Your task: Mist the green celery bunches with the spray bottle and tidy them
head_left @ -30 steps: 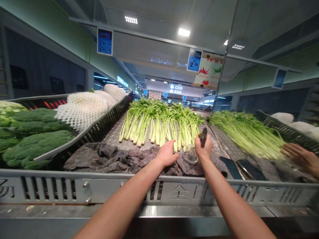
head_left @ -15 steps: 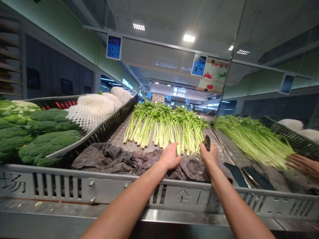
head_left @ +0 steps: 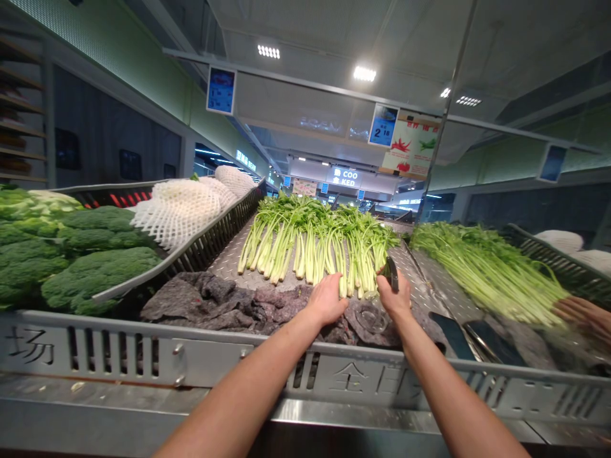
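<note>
A row of pale green celery lies on a metal-patterned display surface, root ends toward me. My left hand is palm down at the front of the row, its fingers stretched out beside the stalk ends; part of them is hidden. At the right end of the row, my right hand is closed round a black curved object whose kind I cannot make out. Its fingertips are close to the rightmost stalks. Crumpled grey cloth lies under and between my hands.
Broccoli and net-wrapped produce fill a black crate at left. A grey slotted rail runs along the front. At right, a mirror reflects the celery, near a dark phone-like slab.
My right hand has shifted slightly left toward the celery, with the black curved object still in it. My left hand has hardly moved.
</note>
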`<state>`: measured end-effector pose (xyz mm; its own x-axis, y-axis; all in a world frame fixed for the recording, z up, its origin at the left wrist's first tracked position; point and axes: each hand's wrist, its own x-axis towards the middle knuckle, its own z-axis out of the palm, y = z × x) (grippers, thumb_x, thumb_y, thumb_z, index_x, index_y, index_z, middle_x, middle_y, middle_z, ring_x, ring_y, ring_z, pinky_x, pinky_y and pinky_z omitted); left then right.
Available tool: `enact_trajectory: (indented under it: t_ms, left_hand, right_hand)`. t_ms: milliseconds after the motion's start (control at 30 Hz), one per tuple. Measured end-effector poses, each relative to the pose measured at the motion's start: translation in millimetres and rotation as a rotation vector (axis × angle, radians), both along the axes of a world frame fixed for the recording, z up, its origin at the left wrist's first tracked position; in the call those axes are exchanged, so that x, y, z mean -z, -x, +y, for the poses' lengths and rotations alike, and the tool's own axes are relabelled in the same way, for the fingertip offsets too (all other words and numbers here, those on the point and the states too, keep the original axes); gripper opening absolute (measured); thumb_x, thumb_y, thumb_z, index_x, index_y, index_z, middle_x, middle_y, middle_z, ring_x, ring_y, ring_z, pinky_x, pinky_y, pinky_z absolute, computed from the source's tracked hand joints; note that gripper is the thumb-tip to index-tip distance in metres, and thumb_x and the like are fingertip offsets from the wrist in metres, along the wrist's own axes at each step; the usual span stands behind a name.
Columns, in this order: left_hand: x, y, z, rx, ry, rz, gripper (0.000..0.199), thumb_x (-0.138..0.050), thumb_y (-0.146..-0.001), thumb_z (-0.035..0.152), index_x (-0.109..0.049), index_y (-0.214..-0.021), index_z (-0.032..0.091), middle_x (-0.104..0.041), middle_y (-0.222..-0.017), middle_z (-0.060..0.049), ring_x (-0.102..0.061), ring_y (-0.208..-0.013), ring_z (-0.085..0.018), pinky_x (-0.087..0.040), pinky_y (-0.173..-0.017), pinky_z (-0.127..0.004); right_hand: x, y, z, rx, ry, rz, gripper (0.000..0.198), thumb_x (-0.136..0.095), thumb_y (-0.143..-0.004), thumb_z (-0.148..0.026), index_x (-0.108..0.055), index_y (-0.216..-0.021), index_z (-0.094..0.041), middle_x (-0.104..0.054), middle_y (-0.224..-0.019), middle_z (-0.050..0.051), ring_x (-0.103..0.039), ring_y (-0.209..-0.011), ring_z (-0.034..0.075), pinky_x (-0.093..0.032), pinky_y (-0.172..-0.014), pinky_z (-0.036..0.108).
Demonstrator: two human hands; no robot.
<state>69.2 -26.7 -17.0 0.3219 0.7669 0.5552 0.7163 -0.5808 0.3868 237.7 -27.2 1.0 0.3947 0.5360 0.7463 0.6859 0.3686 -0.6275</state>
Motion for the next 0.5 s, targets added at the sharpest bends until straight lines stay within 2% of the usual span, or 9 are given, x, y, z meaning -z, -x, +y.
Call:
enact_trajectory:
  t_ms: [233,500]
  left_hand:
    - [-0.3,0.3,-0.2,-0.02,0.012,-0.003,0.056,-0.047,-0.068,0.026,-0.034,-0.121,0.014,-0.045,-0.124,-0.009,-0.04,-0.115,-0.02,-0.03,-0.099,-0.03]
    - [-1.4,-0.7,-0.8,-0.024,-0.002,-0.017,0.056,-0.047,-0.067,0.025,-0.036,-0.121,0.012,-0.046,-0.123,-0.01,-0.04,-0.115,-0.021,-0.03,-0.099,-0.031]
  right_hand:
    - [3.7,-1.7,6.0,-0.015,0.068,0.048,0.032,-0.045,-0.059,-0.038,-0.059,-0.078,-0.016,-0.058,-0.068,0.003,-0.052,-0.066,0.019,-0.038,-0.062,0.029]
    - [1.9,3.7,2.9,-0.104,0.006,0.022,0.027,-0.047,-0.059,-0.032,-0.058,-0.08,-0.018,-0.059,-0.071,0.001,-0.053,-0.067,0.017,-0.039,-0.064,0.028]
